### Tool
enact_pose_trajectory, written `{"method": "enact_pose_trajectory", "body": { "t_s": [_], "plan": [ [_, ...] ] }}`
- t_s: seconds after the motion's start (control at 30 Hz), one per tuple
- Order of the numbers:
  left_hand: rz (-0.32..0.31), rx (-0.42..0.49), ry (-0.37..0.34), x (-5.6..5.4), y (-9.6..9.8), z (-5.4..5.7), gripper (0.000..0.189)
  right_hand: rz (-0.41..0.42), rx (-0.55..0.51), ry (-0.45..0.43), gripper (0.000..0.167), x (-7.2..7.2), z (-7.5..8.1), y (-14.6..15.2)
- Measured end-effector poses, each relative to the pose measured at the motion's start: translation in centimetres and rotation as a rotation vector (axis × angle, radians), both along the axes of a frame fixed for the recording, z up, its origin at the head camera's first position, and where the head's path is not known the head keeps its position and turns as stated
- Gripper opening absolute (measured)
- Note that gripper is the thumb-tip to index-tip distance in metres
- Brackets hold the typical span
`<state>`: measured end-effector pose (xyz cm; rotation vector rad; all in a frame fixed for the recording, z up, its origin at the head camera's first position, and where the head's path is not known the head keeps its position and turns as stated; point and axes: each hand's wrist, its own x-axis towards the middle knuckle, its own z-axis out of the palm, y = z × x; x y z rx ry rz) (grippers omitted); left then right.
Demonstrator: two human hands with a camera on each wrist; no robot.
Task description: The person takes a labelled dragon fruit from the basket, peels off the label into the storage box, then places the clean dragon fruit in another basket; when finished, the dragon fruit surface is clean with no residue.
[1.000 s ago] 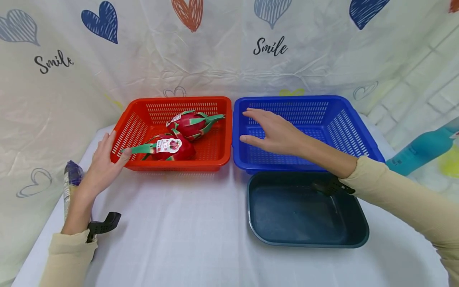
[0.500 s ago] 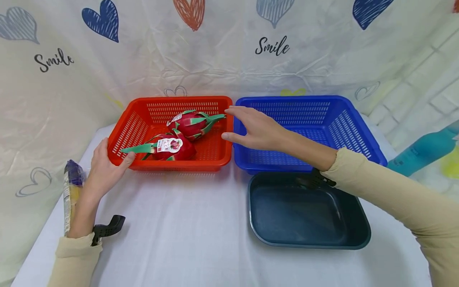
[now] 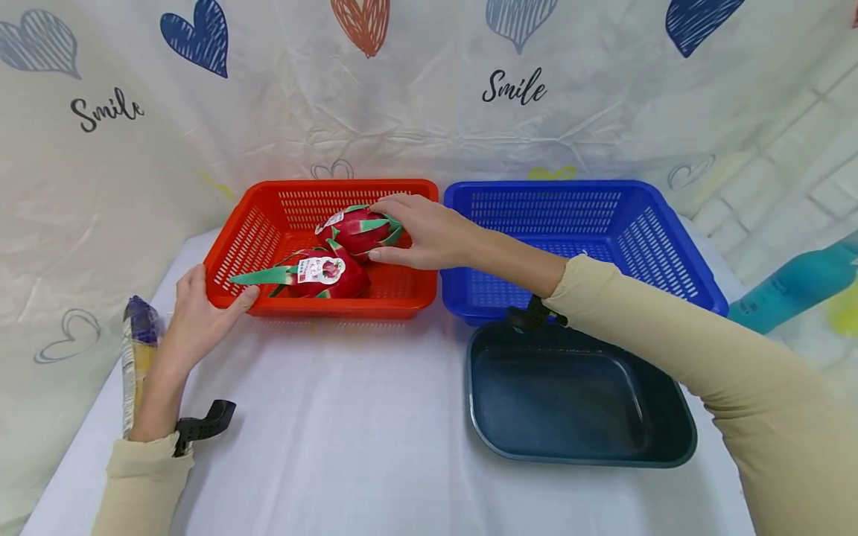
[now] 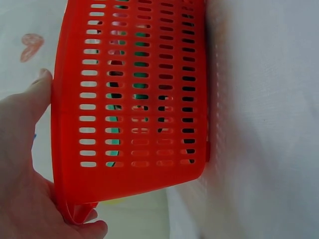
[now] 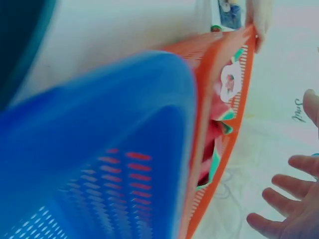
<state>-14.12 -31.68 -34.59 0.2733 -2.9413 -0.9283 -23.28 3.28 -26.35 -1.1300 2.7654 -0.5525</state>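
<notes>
In the head view, a red basket holds two dragon fruits with green tips. The nearer dragon fruit bears a white label, and its long green stem points left. Behind it lies the other dragon fruit, its stem end covered by my right hand. That hand reaches in over the basket's right side, fingers spread; whether it touches the fruit I cannot tell. My left hand grips the basket's front left corner. In the left wrist view its thumb lies against the red rim.
To the right stands a blue basket, beneath my right forearm. A dark rectangular tub sits in front of it. A teal bottle is at the far right, and a purple and yellow packet lies behind my left wrist.
My right hand has moved left, from above the blue basket to over the farther dragon fruit. My left hand has settled lower round the red basket's corner.
</notes>
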Motion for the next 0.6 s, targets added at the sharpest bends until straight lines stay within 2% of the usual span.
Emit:
{"method": "enact_pose_trajectory", "body": {
  "t_s": [0.2,0.3,0.6],
  "plan": [
    [0.014,0.031,-0.021,-0.1,0.0,-0.3,0.106,0.072,-0.048,-0.093,0.073,-0.8,0.0,-1.8],
    [0.017,0.033,-0.029,-0.2,0.0,-0.3,0.107,0.090,-0.035,-0.131,0.074,-1.1,-0.4,-2.5],
    [-0.002,0.039,-0.011,-0.3,-0.2,-0.3,0.107,0.209,0.035,-0.124,0.071,-2.2,-1.1,-5.0]
  ]
}}
